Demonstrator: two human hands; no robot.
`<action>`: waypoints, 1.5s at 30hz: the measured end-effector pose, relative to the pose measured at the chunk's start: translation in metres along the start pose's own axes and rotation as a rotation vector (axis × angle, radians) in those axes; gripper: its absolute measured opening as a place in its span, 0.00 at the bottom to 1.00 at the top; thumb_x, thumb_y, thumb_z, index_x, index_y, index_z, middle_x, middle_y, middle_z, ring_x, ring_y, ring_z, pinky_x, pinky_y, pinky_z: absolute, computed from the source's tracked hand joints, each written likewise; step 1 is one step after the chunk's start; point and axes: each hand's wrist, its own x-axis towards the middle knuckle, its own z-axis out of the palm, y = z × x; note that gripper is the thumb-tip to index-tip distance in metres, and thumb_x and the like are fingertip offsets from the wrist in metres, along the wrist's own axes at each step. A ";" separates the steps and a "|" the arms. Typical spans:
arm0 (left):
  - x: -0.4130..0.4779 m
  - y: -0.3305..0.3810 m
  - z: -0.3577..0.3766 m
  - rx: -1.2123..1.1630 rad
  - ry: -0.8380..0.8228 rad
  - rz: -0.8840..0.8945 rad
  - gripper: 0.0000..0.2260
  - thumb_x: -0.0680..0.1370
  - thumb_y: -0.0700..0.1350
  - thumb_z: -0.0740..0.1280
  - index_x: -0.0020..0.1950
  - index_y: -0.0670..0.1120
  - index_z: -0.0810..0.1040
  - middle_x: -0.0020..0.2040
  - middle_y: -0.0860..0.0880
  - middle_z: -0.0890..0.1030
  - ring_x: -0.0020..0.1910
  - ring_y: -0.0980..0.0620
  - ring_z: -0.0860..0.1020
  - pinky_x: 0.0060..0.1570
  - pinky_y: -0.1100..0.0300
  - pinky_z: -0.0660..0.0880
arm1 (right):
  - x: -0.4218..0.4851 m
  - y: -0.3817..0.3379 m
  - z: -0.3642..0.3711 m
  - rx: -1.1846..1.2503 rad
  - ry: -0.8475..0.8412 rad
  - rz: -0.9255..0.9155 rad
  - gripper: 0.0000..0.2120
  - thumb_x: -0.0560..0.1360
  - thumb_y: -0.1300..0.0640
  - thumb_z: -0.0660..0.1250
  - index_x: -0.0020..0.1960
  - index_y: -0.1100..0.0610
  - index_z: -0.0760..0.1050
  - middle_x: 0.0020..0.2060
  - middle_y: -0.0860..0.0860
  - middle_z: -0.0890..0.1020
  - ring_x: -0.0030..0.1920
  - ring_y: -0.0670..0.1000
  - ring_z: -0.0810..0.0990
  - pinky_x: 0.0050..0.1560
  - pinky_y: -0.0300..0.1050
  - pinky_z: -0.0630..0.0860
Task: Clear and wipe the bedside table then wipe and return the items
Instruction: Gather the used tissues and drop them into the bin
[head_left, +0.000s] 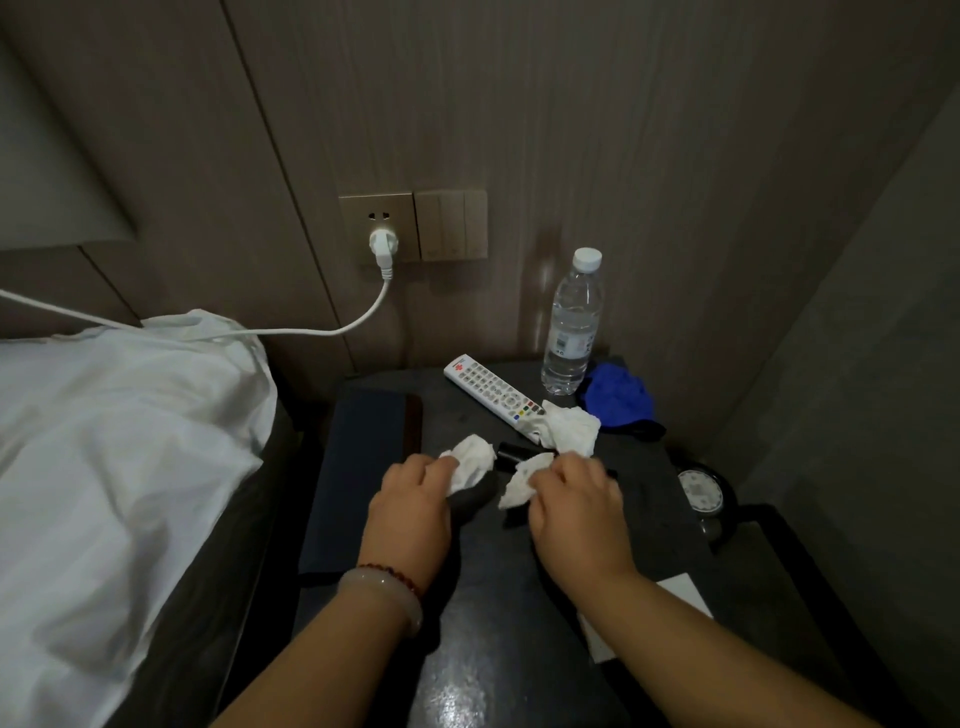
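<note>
The dark bedside table (483, 649) fills the lower middle of the head view. Over its centre my left hand (410, 506) grips a crumpled white tissue (470, 462). My right hand (574, 506) pinches a second tissue (524, 480) against a small black cylindrical item (511, 451) that lies between the hands. A third crumpled tissue (571, 428) rests just beyond it, at the end of a white remote control (491, 392). A clear water bottle (571, 327) stands upright at the back right, next to a blue cloth (618, 397).
A dark folder (363, 467) lies along the table's left side. The bed with a white pillow (119, 441) is at left. A white plug and cable (382, 247) hang from the wall socket. A round white-faced object (701, 491) and white paper (685, 597) sit at right.
</note>
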 end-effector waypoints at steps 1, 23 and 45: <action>0.002 0.003 -0.003 -0.011 0.007 0.002 0.16 0.72 0.36 0.69 0.60 0.45 0.79 0.53 0.44 0.78 0.49 0.41 0.76 0.43 0.49 0.76 | 0.004 0.004 -0.007 0.045 0.092 0.011 0.05 0.67 0.59 0.70 0.43 0.54 0.79 0.46 0.52 0.79 0.48 0.56 0.76 0.46 0.52 0.74; 0.020 0.030 -0.012 -0.023 -0.057 -0.053 0.18 0.77 0.43 0.63 0.67 0.51 0.72 0.63 0.49 0.73 0.59 0.48 0.70 0.52 0.50 0.74 | 0.078 0.030 -0.004 0.099 0.030 0.110 0.08 0.74 0.56 0.66 0.51 0.58 0.76 0.49 0.55 0.76 0.52 0.57 0.72 0.46 0.48 0.69; -0.052 0.305 0.015 -0.433 -0.222 0.564 0.17 0.82 0.47 0.56 0.71 0.50 0.68 0.64 0.52 0.70 0.60 0.55 0.66 0.57 0.64 0.63 | -0.127 0.150 -0.168 0.701 0.352 0.364 0.13 0.80 0.57 0.61 0.64 0.51 0.71 0.57 0.46 0.76 0.57 0.42 0.77 0.58 0.39 0.76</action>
